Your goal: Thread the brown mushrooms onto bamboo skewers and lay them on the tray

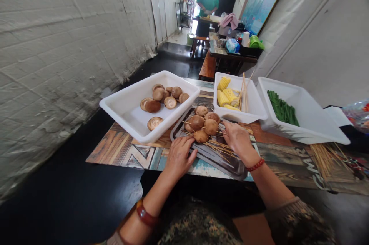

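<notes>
Skewered brown mushrooms point(210, 126) lie in a small pile on a dark metal tray point(230, 169), their thin sticks pointing several ways. My left hand point(179, 155) rests at the tray's left front edge, fingers stretched toward the pile and thumb apart. On the other side, my right hand point(238, 139) has its fingers closed around sticks of the mushroom skewers, beside the pile; part of its grip is hidden. Behind the tray to the left, a white bin point(123, 112) holds loose mushrooms point(153, 105).
A second white bin point(255, 111) holds corn pieces point(227, 97) and sticks. Green vegetables point(282, 108) lie in a third bin point(314, 122). Loose bamboo sticks point(325, 160) are at the table's right. Farther back, a person in green point(208, 0) stands behind another table.
</notes>
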Tool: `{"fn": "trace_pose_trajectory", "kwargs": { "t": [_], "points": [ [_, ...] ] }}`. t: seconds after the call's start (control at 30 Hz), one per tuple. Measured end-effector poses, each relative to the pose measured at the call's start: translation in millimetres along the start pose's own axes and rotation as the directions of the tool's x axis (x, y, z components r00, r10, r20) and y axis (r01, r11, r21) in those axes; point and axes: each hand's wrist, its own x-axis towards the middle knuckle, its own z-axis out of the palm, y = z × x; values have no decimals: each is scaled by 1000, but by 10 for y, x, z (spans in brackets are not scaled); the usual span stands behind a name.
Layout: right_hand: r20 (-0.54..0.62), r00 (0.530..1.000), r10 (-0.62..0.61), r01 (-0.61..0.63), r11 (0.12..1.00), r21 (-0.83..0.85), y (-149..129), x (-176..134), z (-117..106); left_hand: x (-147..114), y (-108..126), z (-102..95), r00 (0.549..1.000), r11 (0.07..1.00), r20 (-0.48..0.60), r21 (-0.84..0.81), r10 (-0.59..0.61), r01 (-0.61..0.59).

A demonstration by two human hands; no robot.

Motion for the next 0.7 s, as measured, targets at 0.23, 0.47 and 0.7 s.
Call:
{"fn": "trace_pose_trajectory", "kwargs": {
  "t": [0.23, 0.47, 0.7],
  "points": [
    [-4, 1000, 27, -24, 955, 296, 142, 31, -3, -13, -4, -9, 1000, 1000, 3, -5, 3, -3],
    [27, 999, -26, 0, 730, 683, 316, 41, -82, 1, -7, -4, 1000, 1000, 1, -27, 0, 0],
    [55, 998, 2, -45, 617, 786, 312, 29, -36, 9, -4, -1, 1000, 1000, 8, -25, 0, 0]
  ]
}}
